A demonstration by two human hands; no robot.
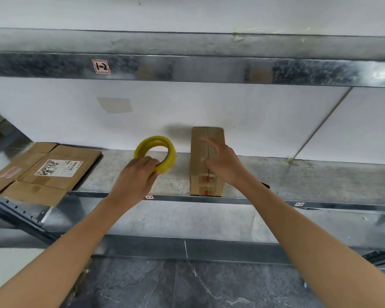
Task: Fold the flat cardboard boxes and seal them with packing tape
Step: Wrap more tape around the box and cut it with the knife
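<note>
**Item: folded box (199,152), on metal shelf (309,181), middle tier.**

- Location: stands right of centre on the shelf, just right of the tape roll (157,152). Its near end sits at the shelf's front lip.
- Right hand (222,162): fingers straight and spread, gripping nothing, laid on or just over the box top beside the centre seam. They are blurred, so I cannot tell whether they touch it.
- Left hand (140,174): fingers curled round the near rim of the yellow roll and holding it. I cannot tell whether the roll rests on the shelf.

**Hazards, as judged**
- With the box at the lip, a pull or sideways shove from the open hand could send it over the edge.
- I cannot tell whether the top seam is taped. If it is not, the flaps may spring up once the pressing hand lifts.
- The tape's free end is not visible. Finding it one-handed could let the strip fold onto itself.
- The flat cardboard stack (47,172), far left, overhangs the front edge, and a knock could slide it off.

**Orientation**
- The long axis runs front to back, from the lip toward the white wall. The seam follows that axis.
- The near end face, with orange marks, points at the person.
- The roll stands on edge, its opening facing forward and upward.
</note>
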